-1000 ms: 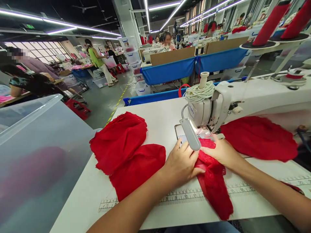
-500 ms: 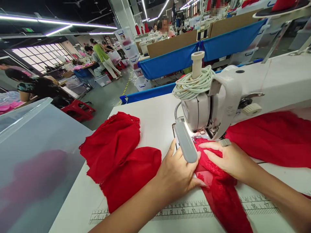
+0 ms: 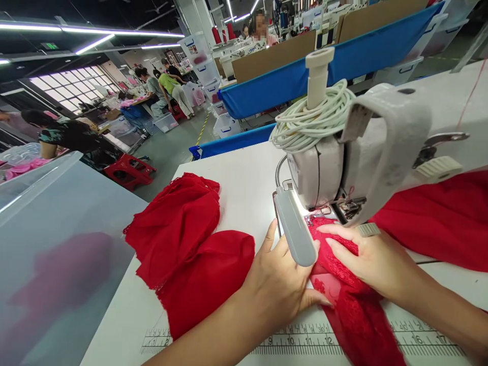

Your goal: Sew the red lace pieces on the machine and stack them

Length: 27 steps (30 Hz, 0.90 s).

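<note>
A strip of red lace fabric (image 3: 345, 300) lies on the white table (image 3: 244, 178) and runs under the needle of a white sewing machine (image 3: 366, 147). My left hand (image 3: 280, 282) lies flat on the strip's left side, fingers stretched toward the needle, partly hidden behind the machine's grey lamp (image 3: 295, 231). My right hand (image 3: 368, 256) presses flat on the lace from the right, fingertips close to the presser foot. A coil of white cord (image 3: 310, 124) sits on top of the machine head.
A pile of red fabric (image 3: 186, 244) lies left of my hands, and more red fabric (image 3: 438, 218) behind the machine at right. A translucent plastic bin (image 3: 57, 254) stands at the left. A ruler scale (image 3: 305, 338) marks the table's front edge. Other people work at distant tables.
The view has drawn closer to the machine and tilted down. Both hands stay flat on the lace, having crept slightly toward the needle.
</note>
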Motion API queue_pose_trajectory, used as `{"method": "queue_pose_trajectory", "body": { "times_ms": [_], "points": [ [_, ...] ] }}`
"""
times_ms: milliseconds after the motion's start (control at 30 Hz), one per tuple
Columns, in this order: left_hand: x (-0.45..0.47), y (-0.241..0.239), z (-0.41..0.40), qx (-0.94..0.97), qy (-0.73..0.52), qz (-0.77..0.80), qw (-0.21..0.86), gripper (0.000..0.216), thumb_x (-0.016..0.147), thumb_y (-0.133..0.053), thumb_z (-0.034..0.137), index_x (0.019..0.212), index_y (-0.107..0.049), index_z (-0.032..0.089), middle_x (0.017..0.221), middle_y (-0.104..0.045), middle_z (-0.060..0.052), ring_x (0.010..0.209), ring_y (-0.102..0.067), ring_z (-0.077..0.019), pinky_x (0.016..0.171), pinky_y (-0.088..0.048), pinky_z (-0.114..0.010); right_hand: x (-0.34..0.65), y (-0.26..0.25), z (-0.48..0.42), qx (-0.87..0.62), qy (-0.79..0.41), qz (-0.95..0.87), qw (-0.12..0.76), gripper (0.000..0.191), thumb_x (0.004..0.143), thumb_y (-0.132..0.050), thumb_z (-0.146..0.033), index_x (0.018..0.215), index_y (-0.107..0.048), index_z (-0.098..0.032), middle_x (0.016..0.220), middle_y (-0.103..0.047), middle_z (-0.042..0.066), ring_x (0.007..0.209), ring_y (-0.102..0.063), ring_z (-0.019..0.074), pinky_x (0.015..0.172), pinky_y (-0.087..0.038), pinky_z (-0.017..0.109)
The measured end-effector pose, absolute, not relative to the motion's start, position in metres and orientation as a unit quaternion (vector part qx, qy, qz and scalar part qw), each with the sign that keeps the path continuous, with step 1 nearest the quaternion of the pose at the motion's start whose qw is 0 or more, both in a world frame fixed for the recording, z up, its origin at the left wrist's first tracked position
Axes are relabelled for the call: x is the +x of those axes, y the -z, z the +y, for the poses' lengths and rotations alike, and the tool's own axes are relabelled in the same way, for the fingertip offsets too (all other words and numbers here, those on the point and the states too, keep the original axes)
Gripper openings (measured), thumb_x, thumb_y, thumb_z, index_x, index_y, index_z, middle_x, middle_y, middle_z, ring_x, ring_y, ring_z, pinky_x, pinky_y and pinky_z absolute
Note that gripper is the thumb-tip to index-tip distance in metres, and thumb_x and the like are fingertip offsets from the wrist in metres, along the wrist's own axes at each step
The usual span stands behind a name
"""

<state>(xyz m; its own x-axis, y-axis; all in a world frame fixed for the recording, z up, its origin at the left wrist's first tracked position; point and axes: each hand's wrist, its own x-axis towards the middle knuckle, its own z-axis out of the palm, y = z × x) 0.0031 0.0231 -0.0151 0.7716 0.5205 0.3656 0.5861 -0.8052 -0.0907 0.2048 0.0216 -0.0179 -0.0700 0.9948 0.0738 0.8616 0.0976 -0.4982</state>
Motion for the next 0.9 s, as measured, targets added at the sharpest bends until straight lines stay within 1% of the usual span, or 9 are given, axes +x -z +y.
{"method": "queue_pose_trajectory", "body": {
  "times_ms": [67, 167, 300, 467, 533, 600, 700, 833, 900],
  "points": [
    [0.004, 0.0172, 0.0221, -0.935, 0.156, -0.299, 0.108, 0.079, 0.09, -0.02, 0.071, 0.124, -0.06, 0.013, 0.125, -0.064, -0.015, 0.122, -0.055, -0.0313, 0.11, -0.035, -0.053, 0.2044, 0.0176, 0.0226, -0.656, -0.17, -0.709, 0.196, 0.035, 0.084, -0.045, -0.022, 0.1, -0.074, -0.033, 0.101, -0.076, 0.0, 0.09, -0.072, 0.0288, 0.062, -0.058, 0.036],
    [0.0061, 0.0196, 0.0202, -0.935, 0.149, -0.299, 0.122, 0.078, 0.091, -0.021, 0.07, 0.126, -0.059, 0.012, 0.128, -0.062, -0.015, 0.121, -0.055, -0.0316, 0.11, -0.034, -0.054, 0.2033, 0.0178, 0.0237, -0.669, -0.166, -0.701, 0.183, 0.035, 0.084, -0.044, -0.023, 0.1, -0.075, -0.032, 0.105, -0.075, 0.001, 0.093, -0.071, 0.0289, 0.062, -0.057, 0.035],
    [0.0073, 0.0194, 0.0193, -0.934, 0.142, -0.302, 0.129, 0.076, 0.092, -0.021, 0.068, 0.126, -0.059, 0.012, 0.13, -0.062, -0.015, 0.12, -0.057, -0.0308, 0.11, -0.034, -0.054, 0.2027, 0.0199, 0.0237, -0.671, -0.163, -0.698, 0.189, 0.036, 0.084, -0.043, -0.025, 0.098, -0.076, -0.03, 0.102, -0.075, 0.004, 0.091, -0.071, 0.0288, 0.062, -0.056, 0.034],
    [0.0061, 0.0193, 0.0199, -0.934, 0.147, -0.3, 0.128, 0.077, 0.09, -0.021, 0.07, 0.128, -0.057, 0.014, 0.129, -0.062, -0.014, 0.123, -0.054, -0.0312, 0.109, -0.036, -0.054, 0.203, 0.019, 0.0224, -0.661, -0.162, -0.703, 0.205, 0.036, 0.084, -0.041, -0.024, 0.094, -0.074, -0.031, 0.104, -0.075, 0.005, 0.088, -0.071, 0.0309, 0.056, -0.055, 0.036],
    [0.0061, 0.0194, 0.0198, -0.933, 0.147, -0.303, 0.128, 0.076, 0.091, -0.021, 0.07, 0.128, -0.058, 0.014, 0.128, -0.062, -0.014, 0.123, -0.054, -0.0311, 0.109, -0.036, -0.054, 0.2028, 0.0175, 0.0221, -0.657, -0.165, -0.705, 0.209, 0.036, 0.085, -0.039, -0.024, 0.092, -0.073, -0.031, 0.101, -0.075, 0.006, 0.088, -0.071, 0.0324, 0.054, -0.054, 0.038],
    [0.0065, 0.0193, 0.0195, -0.931, 0.151, -0.307, 0.126, 0.076, 0.092, -0.019, 0.068, 0.126, -0.059, 0.013, 0.127, -0.063, -0.014, 0.123, -0.055, -0.031, 0.109, -0.035, -0.054, 0.2024, 0.0166, 0.0219, -0.653, -0.172, -0.707, 0.208, 0.035, 0.086, -0.037, -0.025, 0.09, -0.072, -0.032, 0.094, -0.075, 0.006, 0.087, -0.071, 0.0335, 0.054, -0.054, 0.039],
    [0.0073, 0.0193, 0.019, -0.93, 0.157, -0.308, 0.122, 0.077, 0.092, -0.019, 0.068, 0.126, -0.059, 0.012, 0.126, -0.064, -0.015, 0.122, -0.055, -0.0313, 0.111, -0.033, -0.054, 0.2022, 0.0168, 0.0218, -0.653, -0.179, -0.706, 0.208, 0.033, 0.086, -0.038, -0.026, 0.087, -0.071, -0.033, 0.088, -0.075, 0.006, 0.084, -0.071, 0.0339, 0.054, -0.053, 0.04],
    [0.0078, 0.0206, 0.0184, -0.929, 0.158, -0.312, 0.119, 0.076, 0.092, -0.022, 0.069, 0.126, -0.059, 0.012, 0.128, -0.063, -0.015, 0.123, -0.055, -0.0315, 0.111, -0.033, -0.055, 0.2028, 0.0193, 0.0226, -0.666, -0.169, -0.695, 0.21, 0.033, 0.085, -0.04, -0.027, 0.09, -0.072, -0.032, 0.095, -0.075, 0.006, 0.083, -0.071, 0.0328, 0.056, -0.054, 0.039],
    [0.0079, 0.0215, 0.0182, -0.928, 0.156, -0.316, 0.119, 0.075, 0.091, -0.024, 0.069, 0.126, -0.059, 0.012, 0.129, -0.062, -0.016, 0.124, -0.054, -0.0318, 0.11, -0.033, -0.055, 0.2036, 0.0208, 0.0235, -0.67, -0.171, -0.692, 0.209, 0.033, 0.084, -0.04, -0.026, 0.092, -0.072, -0.032, 0.094, -0.075, 0.005, 0.082, -0.071, 0.0313, 0.056, -0.054, 0.038]
  ]
}}
